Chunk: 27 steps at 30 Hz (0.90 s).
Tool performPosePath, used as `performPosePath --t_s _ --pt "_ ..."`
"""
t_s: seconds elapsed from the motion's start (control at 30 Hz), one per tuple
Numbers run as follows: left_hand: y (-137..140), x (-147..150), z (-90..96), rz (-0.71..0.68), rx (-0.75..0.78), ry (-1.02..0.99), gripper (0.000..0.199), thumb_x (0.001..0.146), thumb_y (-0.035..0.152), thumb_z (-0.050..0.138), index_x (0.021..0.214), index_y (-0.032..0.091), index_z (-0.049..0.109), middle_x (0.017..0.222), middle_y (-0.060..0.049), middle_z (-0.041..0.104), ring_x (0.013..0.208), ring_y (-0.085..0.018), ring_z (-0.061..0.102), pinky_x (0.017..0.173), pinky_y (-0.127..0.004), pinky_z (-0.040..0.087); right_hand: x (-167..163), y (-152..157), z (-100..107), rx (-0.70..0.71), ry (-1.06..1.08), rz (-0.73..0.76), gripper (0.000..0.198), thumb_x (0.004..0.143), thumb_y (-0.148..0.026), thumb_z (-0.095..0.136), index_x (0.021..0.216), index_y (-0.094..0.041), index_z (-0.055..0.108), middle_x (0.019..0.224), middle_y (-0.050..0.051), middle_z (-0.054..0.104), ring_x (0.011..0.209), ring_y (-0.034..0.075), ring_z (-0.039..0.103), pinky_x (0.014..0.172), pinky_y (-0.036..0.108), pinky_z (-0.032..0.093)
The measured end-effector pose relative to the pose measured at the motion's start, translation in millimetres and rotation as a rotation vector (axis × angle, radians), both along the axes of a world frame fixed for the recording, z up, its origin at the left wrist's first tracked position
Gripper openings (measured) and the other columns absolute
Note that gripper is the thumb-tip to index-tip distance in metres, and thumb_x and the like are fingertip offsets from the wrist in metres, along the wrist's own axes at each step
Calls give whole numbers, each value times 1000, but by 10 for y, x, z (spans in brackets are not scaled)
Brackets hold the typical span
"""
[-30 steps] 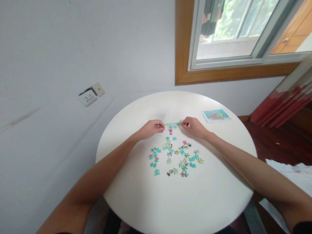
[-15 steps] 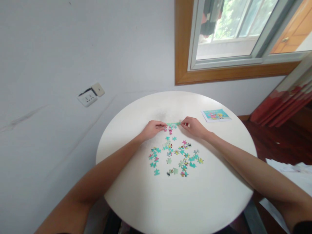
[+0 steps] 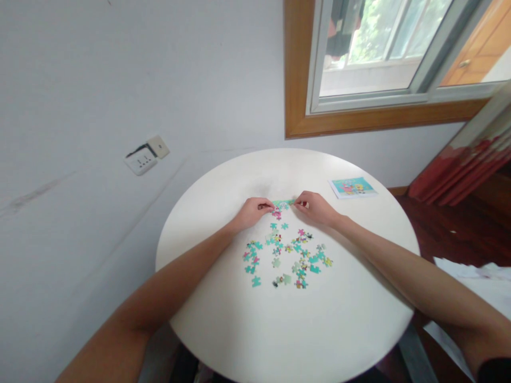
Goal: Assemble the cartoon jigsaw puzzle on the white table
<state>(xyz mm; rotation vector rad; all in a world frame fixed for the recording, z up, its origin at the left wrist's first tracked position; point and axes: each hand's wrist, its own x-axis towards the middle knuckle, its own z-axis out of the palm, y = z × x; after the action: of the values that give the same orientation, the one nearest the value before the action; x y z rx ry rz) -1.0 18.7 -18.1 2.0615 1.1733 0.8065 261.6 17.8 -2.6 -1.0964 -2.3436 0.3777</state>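
A short joined strip of jigsaw puzzle (image 3: 283, 204), green along its far edge, lies on the white round table between my hands. At its left end, my left hand (image 3: 254, 213) is closed in a pinch on a small pink puzzle piece (image 3: 274, 212), partly covered by the fingertips. Thumb and forefinger of my right hand (image 3: 315, 207) pinch the strip's right end. Another pink piece (image 3: 278, 217) sits just below the strip, against the pinched one. Nearer to me lie loose puzzle pieces (image 3: 314, 269), mostly teal, with some yellow, pink and pale green.
A teal picture card (image 3: 353, 187) with cartoon figures lies at the table's (image 3: 255, 330) back right. Behind the table is a wall with a socket (image 3: 140, 160) and a wood-framed window (image 3: 297, 125). White papers (image 3: 471, 276) are at the right, beyond the table edge.
My left fingers have brought the small pink piece slightly right, up against the other pink piece. My right hand stays at the strip's end. The view has shifted a little.
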Motion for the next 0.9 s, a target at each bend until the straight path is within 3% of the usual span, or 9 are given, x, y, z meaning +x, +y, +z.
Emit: performPosePath --t_s 0.3,0.47,0.9 --pt "-18 33 56 17 152 107 20 88 27 60 96 18 76 94 -5 71 80 -15 60 75 -26 45 -12 -16 4 -10 5 7 21 87 -20 53 88 -18 74 90 8 69 76 17 59 75 29 44" --pt "-81 22 98 50 153 128 23 87 34 64 97 17 75 90 -4 69 72 -14 56 68 -26 43 -2 -11 12 -6 7 4 20 87 -20 54 87 -18 74 90 8 69 75 17 59 75 29 44" --pt "-106 9 75 -81 188 98 11 86 25 68 93 20 75 95 -4 70 82 -14 62 77 -27 49 -6 -12 20 -16 6 11 20 87 -19 54 86 -17 73 89 8 69 75 16 58 74 28 43"
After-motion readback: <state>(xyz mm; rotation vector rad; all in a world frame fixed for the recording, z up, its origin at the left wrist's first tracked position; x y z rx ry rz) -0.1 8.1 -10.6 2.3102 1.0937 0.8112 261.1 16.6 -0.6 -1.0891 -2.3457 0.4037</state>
